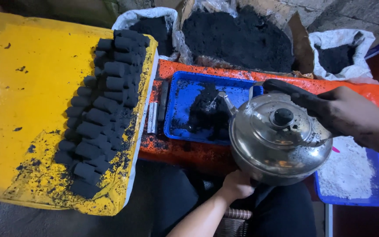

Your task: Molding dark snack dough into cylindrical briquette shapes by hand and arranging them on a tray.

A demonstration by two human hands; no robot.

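Head view looks down on a shiny steel kettle (279,140), tipped so that its spout (225,102) points left and hangs over a blue tray (185,94). That tray carries a dark heap of black powder (207,112), and the spout's tip is right above the heap. Sooty and black at the fingers, the right hand (338,112) comes in from the right edge and is closed over the kettle's handle at the top, fingers wrapped together around it just above the lid's black knob (283,116). Below, the left hand (237,185) rises from the bottom of the frame and presses against the kettle's underside; its fingers lie flat on the metal, though whether they curl or spread there cannot be told. Blue tray and kettle sit over an orange surface (176,151) smeared with black dust. Just left of the tray lies a short metal tube (152,117). Further left, a yellow board (36,96) holds rows of black cylindrical briquettes (104,109) along its right edge. A second blue tray with white powder (347,171) lies under the right forearm. Behind, white sacks (336,52) and a lined box (237,37) are full of black powder.
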